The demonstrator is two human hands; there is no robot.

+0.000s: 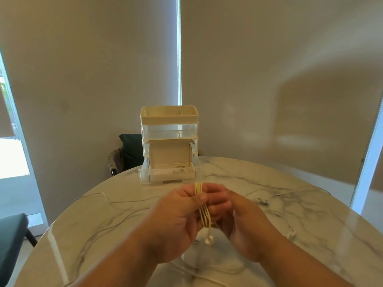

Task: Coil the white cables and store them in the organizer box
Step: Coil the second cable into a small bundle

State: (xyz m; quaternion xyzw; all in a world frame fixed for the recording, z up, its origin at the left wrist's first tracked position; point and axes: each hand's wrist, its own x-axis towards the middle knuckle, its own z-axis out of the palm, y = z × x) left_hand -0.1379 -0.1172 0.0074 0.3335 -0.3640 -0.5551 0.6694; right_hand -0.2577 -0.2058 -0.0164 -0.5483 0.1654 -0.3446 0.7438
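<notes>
A white earphone cable is wound in several loops between my hands, above the middle of the marble table. My left hand pinches the coil with its thumb on top. My right hand has its fingers curled round the coil from the other side. Two earbuds dangle below the coil. The organizer box stands at the table's far edge with its bottom drawer pulled out. Another white cable lies loose to the right and a third cable to the left.
A dark chair with a cushion stands behind the table, left of the box. Another dark seat is at the left edge. Blinds cover the windows behind. More loose cable lies on the table near me.
</notes>
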